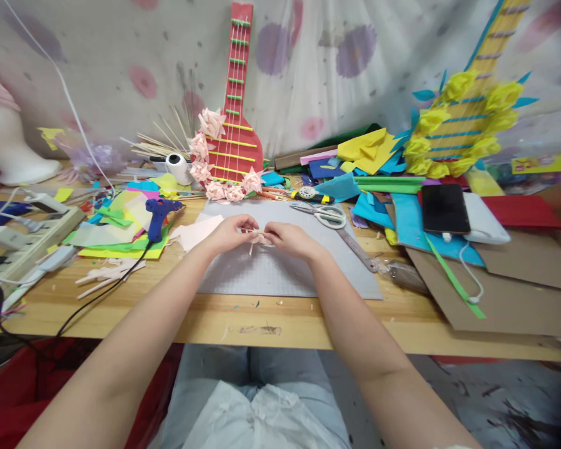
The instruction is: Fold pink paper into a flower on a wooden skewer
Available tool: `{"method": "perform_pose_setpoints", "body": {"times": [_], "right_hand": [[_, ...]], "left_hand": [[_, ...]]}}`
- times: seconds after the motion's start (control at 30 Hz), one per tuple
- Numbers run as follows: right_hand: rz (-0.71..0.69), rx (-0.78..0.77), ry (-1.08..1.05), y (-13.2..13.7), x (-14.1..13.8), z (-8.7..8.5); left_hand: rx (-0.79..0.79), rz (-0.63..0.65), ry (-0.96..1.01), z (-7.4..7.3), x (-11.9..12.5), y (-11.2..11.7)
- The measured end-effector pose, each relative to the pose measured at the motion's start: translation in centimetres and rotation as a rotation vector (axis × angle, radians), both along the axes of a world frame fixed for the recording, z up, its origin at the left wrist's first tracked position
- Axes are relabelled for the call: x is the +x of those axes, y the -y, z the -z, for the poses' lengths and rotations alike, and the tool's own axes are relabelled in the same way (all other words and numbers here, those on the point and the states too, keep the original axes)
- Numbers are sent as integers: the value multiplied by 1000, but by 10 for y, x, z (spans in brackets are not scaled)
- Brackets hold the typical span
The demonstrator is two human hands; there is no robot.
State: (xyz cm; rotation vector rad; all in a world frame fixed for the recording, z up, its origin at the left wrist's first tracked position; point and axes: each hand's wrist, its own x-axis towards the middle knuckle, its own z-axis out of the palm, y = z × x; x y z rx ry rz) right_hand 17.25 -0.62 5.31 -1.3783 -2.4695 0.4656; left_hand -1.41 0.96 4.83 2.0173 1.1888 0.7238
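My left hand [231, 232] and my right hand [288, 239] meet over a grey cutting mat [280, 274] on the wooden table. Both pinch a small pale pink paper piece [258, 234] between their fingertips, with a thin strip hanging down from it. The fingers of both hands are curled and closed on it. A pale pink paper sheet [196, 232] lies just left of my left hand. Scissors [330, 216] rest on the mat's far right part.
A blue glue gun [159, 212] lies on coloured paper sheets at left, its black cord running off the table's front edge. A red paper guitar [236, 125] with pink flowers leans at the back. A black phone [444, 209], brown cardboard [509, 293] and a yellow-flowered guitar [467, 125] sit right.
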Motion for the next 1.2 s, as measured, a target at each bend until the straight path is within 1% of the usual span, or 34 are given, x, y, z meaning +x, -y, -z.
{"method": "perform_pose_setpoints", "body": {"times": [0.13, 0.33, 0.4, 0.47, 0.6, 0.7, 0.8, 0.97, 1.13, 1.2], "right_hand": [[24, 4, -5, -1, 0, 3], [42, 18, 8, -1, -1, 4], [45, 18, 10, -1, -1, 5], [49, 11, 13, -2, 0, 5], [39, -17, 0, -2, 0, 4], [24, -36, -29, -1, 0, 2], [6, -59, -56, -2, -1, 4], [82, -66, -55, -6, -1, 7], [121, -111, -50, -3, 1, 0], [143, -133, -61, -1, 2, -3]], "left_hand": [[-17, -28, 19, 0, 0, 0], [-41, -29, 31, 1, 0, 1], [-17, -48, 9, 1, 0, 2], [93, -68, -51, 2, -1, 4], [390, -83, -214, 2, -2, 9], [474, -58, -290, 1, -2, 11], [478, -41, -325, 2, -2, 12], [417, -43, -274, 3, -3, 13], [362, -49, -203, 4, -12, 14], [352, -71, -193, 5, -15, 14]]}}
